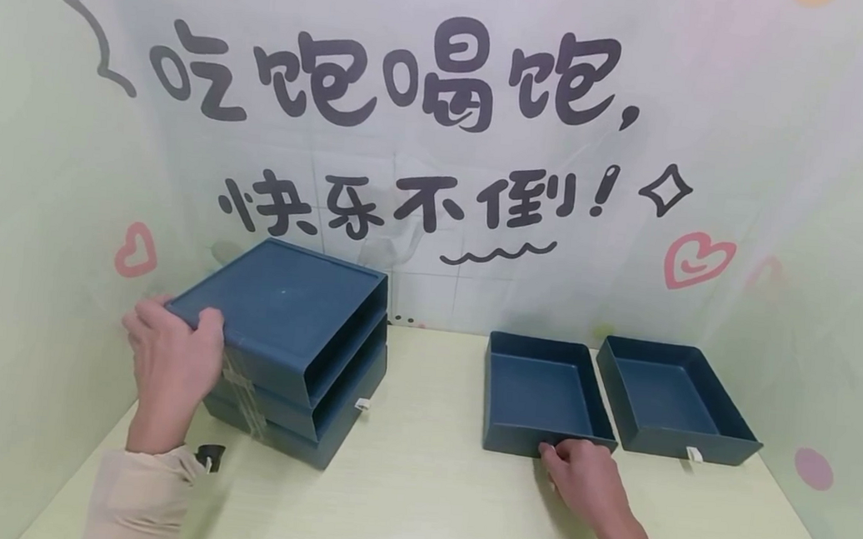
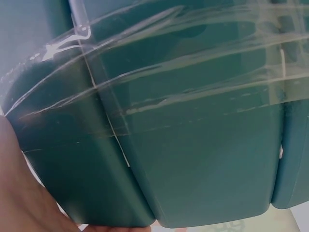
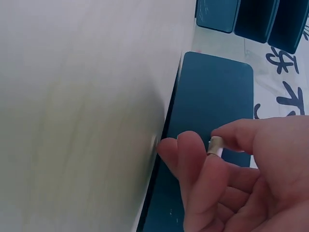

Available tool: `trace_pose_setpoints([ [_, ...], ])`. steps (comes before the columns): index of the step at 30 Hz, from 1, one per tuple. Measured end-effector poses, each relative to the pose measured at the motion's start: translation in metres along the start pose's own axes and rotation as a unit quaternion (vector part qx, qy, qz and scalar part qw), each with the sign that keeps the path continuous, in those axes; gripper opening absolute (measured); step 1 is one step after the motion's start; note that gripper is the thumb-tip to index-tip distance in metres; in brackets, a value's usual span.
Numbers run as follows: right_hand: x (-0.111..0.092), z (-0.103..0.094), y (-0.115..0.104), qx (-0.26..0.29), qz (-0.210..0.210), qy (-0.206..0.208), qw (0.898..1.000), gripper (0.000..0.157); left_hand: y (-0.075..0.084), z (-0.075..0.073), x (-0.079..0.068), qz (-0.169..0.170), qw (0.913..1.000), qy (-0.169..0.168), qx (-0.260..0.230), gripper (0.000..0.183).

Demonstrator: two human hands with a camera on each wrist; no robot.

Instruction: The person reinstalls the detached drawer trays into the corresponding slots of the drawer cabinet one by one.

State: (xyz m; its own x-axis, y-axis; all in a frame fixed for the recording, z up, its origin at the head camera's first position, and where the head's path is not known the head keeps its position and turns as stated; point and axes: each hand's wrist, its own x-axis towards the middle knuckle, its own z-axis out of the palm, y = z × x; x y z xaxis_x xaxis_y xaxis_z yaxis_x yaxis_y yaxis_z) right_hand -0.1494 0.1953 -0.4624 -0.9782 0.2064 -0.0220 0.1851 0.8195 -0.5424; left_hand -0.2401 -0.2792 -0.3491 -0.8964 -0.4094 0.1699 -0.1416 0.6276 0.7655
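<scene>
We take as landmark the blue three-tier cabinet (image 1: 279,292), which stands on the tabletop (image 1: 424,486) with its front turned toward the right. Its upper two compartments are open at the front; the lowest is closed by a drawer front (image 1: 348,431) bearing a small pale tab (image 1: 364,404). On the cabinet's left side we see clear tape (image 1: 242,394) running across the tiers. The left hand (image 1: 173,360) grips the cabinet's upper left edge, thumb on the top and fingers around the side. To the right of the cabinet, well apart from it, lies the first blue drawer (image 1: 535,394); in the right wrist view we find the right hand (image 1: 589,481) pinching its whitish pull (image 3: 216,145). Farther right of the cabinet, just beside the first, lies the second blue drawer (image 1: 666,394). Behind the cabinet we note a pale backdrop (image 1: 467,301) with black lettering.
</scene>
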Motion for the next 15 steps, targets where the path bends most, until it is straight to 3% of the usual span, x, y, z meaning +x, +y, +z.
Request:
trace_pose_setpoints([
  [15, 0.0006, -0.0063, 0.0066, 0.010, -0.020, 0.066, 0.998, 0.033, -0.0023, 0.0008, -0.0019, -0.003, 0.9999, 0.010, 0.000, 0.067],
])
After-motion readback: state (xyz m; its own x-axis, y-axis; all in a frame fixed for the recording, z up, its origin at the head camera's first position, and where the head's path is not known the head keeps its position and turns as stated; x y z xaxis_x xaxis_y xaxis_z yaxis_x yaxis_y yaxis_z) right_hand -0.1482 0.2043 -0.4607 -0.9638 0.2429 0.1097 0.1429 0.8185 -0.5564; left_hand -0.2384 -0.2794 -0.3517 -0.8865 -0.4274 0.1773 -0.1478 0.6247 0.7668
